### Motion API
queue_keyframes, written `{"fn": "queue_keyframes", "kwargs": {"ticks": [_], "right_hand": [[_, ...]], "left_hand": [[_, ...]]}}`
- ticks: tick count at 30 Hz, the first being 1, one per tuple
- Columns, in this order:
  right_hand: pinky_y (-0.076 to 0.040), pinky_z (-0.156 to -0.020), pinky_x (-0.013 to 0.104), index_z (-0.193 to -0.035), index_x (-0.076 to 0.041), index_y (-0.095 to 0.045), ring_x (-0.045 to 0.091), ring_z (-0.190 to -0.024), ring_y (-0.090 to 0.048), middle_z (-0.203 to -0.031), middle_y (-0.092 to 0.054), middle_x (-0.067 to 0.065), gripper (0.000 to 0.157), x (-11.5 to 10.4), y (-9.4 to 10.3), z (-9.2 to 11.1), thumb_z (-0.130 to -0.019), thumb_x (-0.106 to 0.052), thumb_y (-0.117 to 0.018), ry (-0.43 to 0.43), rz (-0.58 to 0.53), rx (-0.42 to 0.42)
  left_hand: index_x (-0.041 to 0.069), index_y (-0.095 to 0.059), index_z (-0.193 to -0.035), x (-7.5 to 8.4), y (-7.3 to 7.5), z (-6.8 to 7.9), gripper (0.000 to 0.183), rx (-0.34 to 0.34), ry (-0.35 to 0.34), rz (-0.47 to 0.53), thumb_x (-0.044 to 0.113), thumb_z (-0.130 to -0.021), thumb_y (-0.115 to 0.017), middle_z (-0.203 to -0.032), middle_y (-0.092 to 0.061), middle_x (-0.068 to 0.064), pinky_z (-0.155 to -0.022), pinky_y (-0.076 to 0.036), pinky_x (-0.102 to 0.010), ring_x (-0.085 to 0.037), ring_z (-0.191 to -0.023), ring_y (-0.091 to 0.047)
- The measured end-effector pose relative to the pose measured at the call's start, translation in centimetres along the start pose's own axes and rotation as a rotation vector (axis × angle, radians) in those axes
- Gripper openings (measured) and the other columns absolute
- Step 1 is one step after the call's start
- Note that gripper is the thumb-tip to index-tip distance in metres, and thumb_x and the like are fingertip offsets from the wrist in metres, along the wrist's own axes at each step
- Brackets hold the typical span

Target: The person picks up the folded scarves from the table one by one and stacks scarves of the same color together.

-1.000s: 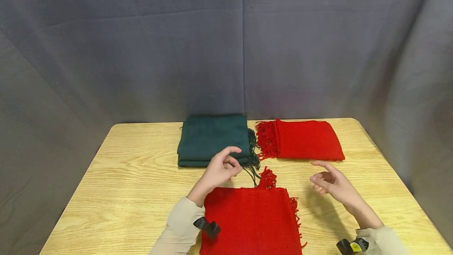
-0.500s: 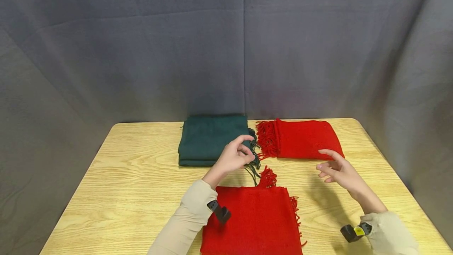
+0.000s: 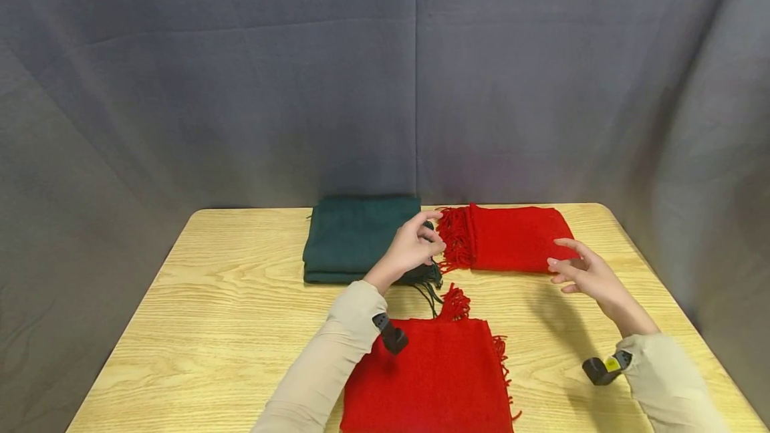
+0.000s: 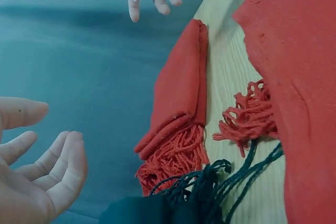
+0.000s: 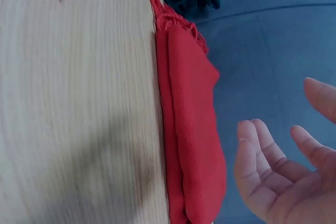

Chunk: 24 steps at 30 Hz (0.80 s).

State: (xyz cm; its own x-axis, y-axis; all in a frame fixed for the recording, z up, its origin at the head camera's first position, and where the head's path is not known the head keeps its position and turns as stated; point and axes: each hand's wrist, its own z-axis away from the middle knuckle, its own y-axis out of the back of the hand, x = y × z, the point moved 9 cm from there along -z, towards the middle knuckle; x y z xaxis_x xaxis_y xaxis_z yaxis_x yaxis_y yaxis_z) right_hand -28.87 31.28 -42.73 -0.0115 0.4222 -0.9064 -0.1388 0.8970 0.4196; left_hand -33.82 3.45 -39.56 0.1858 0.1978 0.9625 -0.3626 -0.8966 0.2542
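In the head view my left hand hovers over the right part of a folded dark green fringed scarf. Its fingers are loosely bent and hold nothing. Beside it, at the back right, lies a folded red scarf with its fringe to the left. My right hand is in the air at that scarf's near right corner, apart from it in the right wrist view, fingers relaxed around nothing. Below my left forearm a second red scarf lies flat, fringed along its right side, with a tuft at its far edge.
A light wooden table carries all the scarves. Behind it and on both sides hang grey curtains. Each sleeved wrist wears a small black camera, the left camera above the nearer red scarf and the right camera above bare wood.
Both hands have moved forward and to the right, the left from the green scarf's near edge towards its fringe. The scarves have stayed where they were.
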Motion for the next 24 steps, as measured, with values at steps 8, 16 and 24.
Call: {"fn": "queue_keyframes", "kwargs": {"ticks": [8, 16, 24], "right_hand": [[-0.053, -0.062, 0.029, -0.135, 0.0, -0.027, 0.014, -0.07, -0.064, -0.088, -0.063, -0.001, 0.054, 1.5, 1.4, -1.7, -0.092, -0.021, -0.054, 0.013, -0.085, -0.014], [-0.053, -0.064, 0.029, -0.138, -0.018, -0.029, 0.016, -0.074, -0.066, -0.092, -0.065, -0.003, 0.063, 11.0, 4.7, -6.3, -0.087, -0.04, -0.059, -0.064, -0.077, 0.03], [-0.053, -0.06, 0.029, -0.137, -0.01, -0.028, 0.017, -0.071, -0.064, -0.089, -0.064, 0.002, 0.065, 9.9, 5.6, -6.8, -0.087, -0.037, -0.059, -0.07, -0.077, 0.042]], "left_hand": [[0.011, -0.046, -0.13, -0.1, -0.7, -1.5, 0.053, 0.001, 0.016, 0.005, -0.001, -0.082, -0.062, -0.083, -0.06, -0.011, -0.053, -0.05, -0.029, -0.018, -0.056, -0.055], [0.011, -0.046, -0.13, -0.4, -1.3, -3.3, 0.054, 0.023, 0.035, -0.059, 0.001, -0.081, -0.065, -0.084, -0.059, -0.009, -0.054, -0.052, -0.031, -0.014, -0.056, -0.055], [0.012, -0.042, -0.134, -1.9, -1.8, -5.1, 0.059, 0.042, 0.083, -0.035, 0.003, -0.08, -0.066, -0.086, -0.056, -0.009, -0.058, -0.053, -0.035, -0.022, -0.065, -0.057]]}}
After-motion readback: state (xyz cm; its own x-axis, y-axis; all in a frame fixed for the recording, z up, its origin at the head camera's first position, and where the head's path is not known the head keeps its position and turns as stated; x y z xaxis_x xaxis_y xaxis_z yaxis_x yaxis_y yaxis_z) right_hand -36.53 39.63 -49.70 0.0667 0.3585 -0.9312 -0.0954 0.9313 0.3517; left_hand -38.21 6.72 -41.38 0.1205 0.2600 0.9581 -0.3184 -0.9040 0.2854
